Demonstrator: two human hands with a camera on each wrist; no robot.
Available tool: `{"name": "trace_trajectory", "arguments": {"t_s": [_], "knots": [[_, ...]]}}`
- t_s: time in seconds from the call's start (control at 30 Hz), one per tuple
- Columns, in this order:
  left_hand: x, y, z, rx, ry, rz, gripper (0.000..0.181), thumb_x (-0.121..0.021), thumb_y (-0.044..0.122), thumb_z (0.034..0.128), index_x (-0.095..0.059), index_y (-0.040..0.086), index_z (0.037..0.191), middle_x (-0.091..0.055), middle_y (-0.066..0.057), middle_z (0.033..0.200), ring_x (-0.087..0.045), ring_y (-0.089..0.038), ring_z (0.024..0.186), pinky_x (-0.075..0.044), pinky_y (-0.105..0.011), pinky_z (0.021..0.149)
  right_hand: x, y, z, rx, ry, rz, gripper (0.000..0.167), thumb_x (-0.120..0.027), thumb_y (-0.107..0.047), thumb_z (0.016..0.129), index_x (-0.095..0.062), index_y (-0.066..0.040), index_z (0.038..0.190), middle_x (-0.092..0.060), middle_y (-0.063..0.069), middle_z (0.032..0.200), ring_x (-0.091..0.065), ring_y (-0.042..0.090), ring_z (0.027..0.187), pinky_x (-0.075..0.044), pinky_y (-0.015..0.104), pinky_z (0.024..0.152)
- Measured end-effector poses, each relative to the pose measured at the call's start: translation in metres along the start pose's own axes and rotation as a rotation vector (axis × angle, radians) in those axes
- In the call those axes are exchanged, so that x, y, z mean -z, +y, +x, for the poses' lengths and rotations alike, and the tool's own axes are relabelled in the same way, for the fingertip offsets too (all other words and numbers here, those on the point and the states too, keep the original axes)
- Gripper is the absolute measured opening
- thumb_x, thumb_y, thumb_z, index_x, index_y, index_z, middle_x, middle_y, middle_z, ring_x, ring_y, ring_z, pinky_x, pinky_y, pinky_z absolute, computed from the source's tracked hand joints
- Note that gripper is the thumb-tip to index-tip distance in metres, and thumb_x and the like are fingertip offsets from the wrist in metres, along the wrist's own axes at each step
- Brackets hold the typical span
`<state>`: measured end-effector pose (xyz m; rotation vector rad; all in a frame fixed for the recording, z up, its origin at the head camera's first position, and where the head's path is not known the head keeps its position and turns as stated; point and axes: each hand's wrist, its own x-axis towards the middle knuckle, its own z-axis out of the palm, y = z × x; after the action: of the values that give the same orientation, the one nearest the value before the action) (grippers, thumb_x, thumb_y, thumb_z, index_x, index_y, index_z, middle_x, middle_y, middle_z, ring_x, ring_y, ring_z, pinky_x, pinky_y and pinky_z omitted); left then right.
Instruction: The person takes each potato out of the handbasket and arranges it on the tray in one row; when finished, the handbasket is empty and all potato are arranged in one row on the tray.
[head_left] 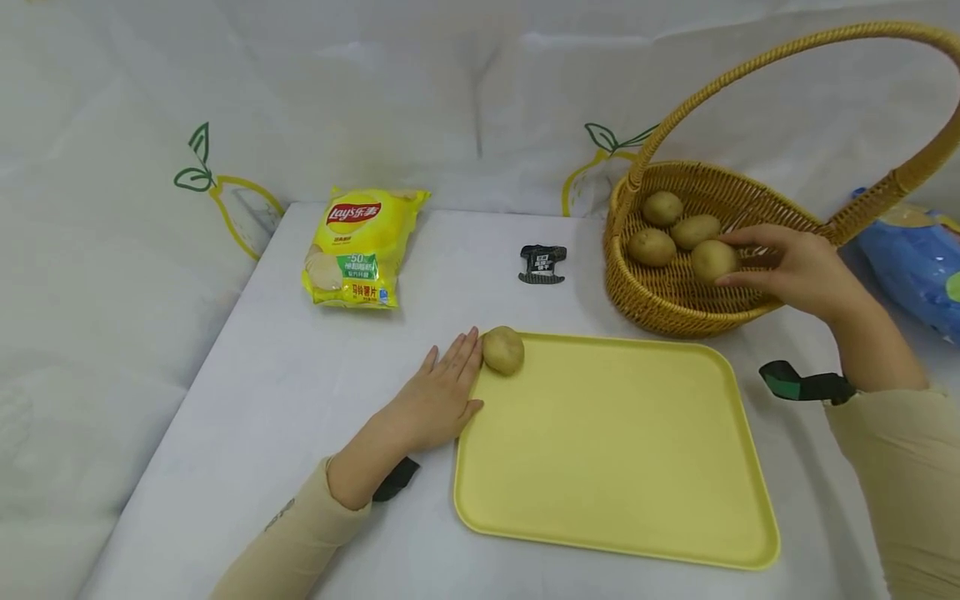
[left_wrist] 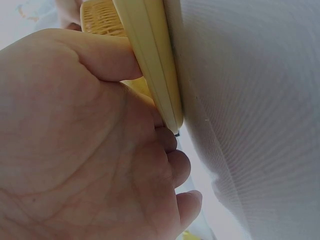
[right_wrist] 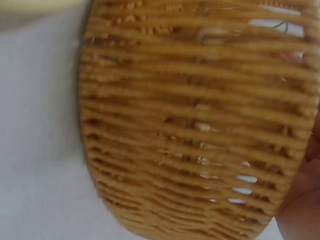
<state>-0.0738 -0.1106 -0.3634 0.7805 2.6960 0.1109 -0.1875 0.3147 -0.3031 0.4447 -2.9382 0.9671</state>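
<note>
In the head view, my right hand [head_left: 798, 271] reaches into the wicker basket [head_left: 652, 312] and pinches a potato [head_left: 713, 261] between thumb and fingers. Several other potatoes lie beside it, among them one potato [head_left: 662, 209] at the back. The right wrist view is mostly filled by the basket's woven side [right_wrist: 190, 115], with part of the hand at the right edge. My left hand [head_left: 437, 398] rests along the left edge of the yellow tray [head_left: 615, 450], fingers extended, thumb touching the rim. A single potato [head_left: 503, 350] sits in the tray's upper left corner, close to the left fingertips.
A yellow chip bag [head_left: 360, 250] lies behind the left hand. Between it and the basket is a small black packet [head_left: 542, 264]. The basket's tall handle [head_left: 757, 62] arches above the right side, and a blue package [head_left: 915, 258] stands partly behind the basket.
</note>
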Motion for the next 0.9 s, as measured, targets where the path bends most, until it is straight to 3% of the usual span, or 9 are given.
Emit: {"name": "trace_trajectory", "arguments": {"t_s": [0.23,0.43,0.53,0.9], "knots": [[0.002,0.000,0.001,0.000,-0.001,-0.015,0.070,-0.041,0.032,0.1010,-0.007,-0.005,0.149,0.003,-0.017,0.156,0.002,-0.027,0.143,-0.009,-0.049,0.113,-0.006,-0.009,-0.006,0.036,0.039,0.080,0.048,-0.077,-0.006,0.078,-0.061,-0.007,0.124,-0.052,-0.029,0.105,-0.053,-0.015,0.081,-0.043,0.009,0.058],[0.003,0.000,0.001,0.004,-0.001,-0.011,0.069,-0.041,0.032,0.1010,-0.007,-0.004,0.149,0.003,-0.016,0.156,0.002,-0.027,0.143,-0.009,-0.049,0.113,-0.015,-0.025,-0.006,0.198,0.105,0.155,0.054,-0.077,0.012,0.069,-0.062,0.002,0.120,-0.057,-0.024,0.108,-0.052,-0.008,0.098,-0.041,0.004,0.076],[0.002,0.000,0.001,0.005,-0.001,-0.010,0.070,-0.041,0.033,0.1011,-0.006,-0.004,0.149,0.004,-0.016,0.156,0.002,-0.027,0.143,-0.009,-0.049,0.113,-0.020,-0.034,-0.005,0.275,0.127,0.122,0.057,-0.078,0.016,0.064,-0.063,0.004,0.118,-0.057,-0.025,0.108,-0.053,-0.008,0.099,-0.041,0.005,0.079],[0.000,-0.001,0.002,0.007,0.006,-0.026,0.070,-0.041,0.032,0.1009,-0.007,-0.004,0.149,0.003,-0.016,0.157,0.001,-0.027,0.143,-0.009,-0.049,0.113,-0.035,-0.056,-0.003,0.409,0.129,0.119,0.065,-0.079,0.020,0.056,-0.065,0.002,0.116,-0.059,-0.022,0.110,-0.053,-0.003,0.101,-0.039,0.007,0.083]]}}
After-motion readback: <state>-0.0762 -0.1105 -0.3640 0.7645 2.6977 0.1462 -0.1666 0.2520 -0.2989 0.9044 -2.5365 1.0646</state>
